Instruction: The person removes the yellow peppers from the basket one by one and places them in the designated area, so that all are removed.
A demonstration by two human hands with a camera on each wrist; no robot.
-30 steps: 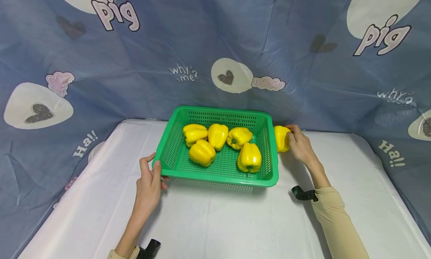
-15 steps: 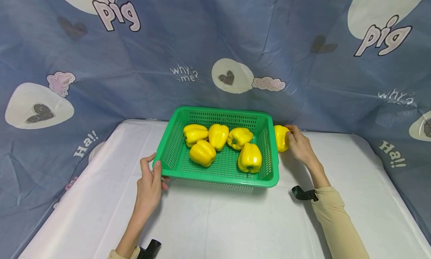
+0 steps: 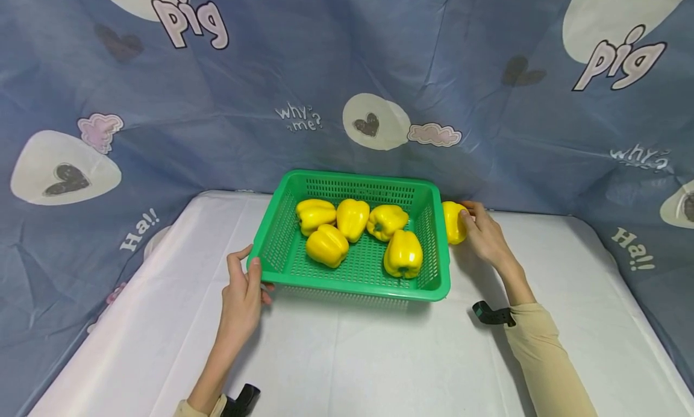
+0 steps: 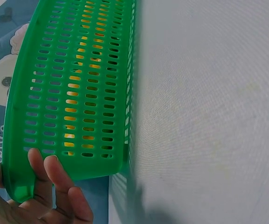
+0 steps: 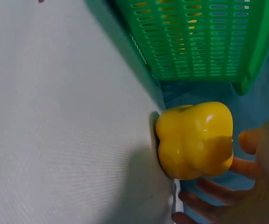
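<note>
A green plastic basket (image 3: 347, 287) with slotted walls stands at the back of the table, several yellow bell peppers (image 3: 327, 246) inside it. My left hand (image 3: 240, 301) grips the basket's near left corner, thumb over the rim and fingers under it; the left wrist view shows those fingers (image 4: 57, 170) against the outer wall. Just outside the basket's right side, another yellow bell pepper (image 3: 453, 223) rests on the table. My right hand (image 3: 486, 239) is at that pepper's right side. In the right wrist view its thumb stands slightly apart from the pepper (image 5: 195, 140), fingers loosely spread beside it.
A white cloth (image 3: 368, 357) covers the table. Blue printed fabric (image 3: 217, 103) hangs right behind the basket and along both sides. Black straps with camera mounts (image 3: 492, 314) sit at the wrists.
The basket, peppers and left hand stay put. My right hand keeps its place beside the outer pepper, its thumb shifting only slightly. The whole head view drifts a little.
</note>
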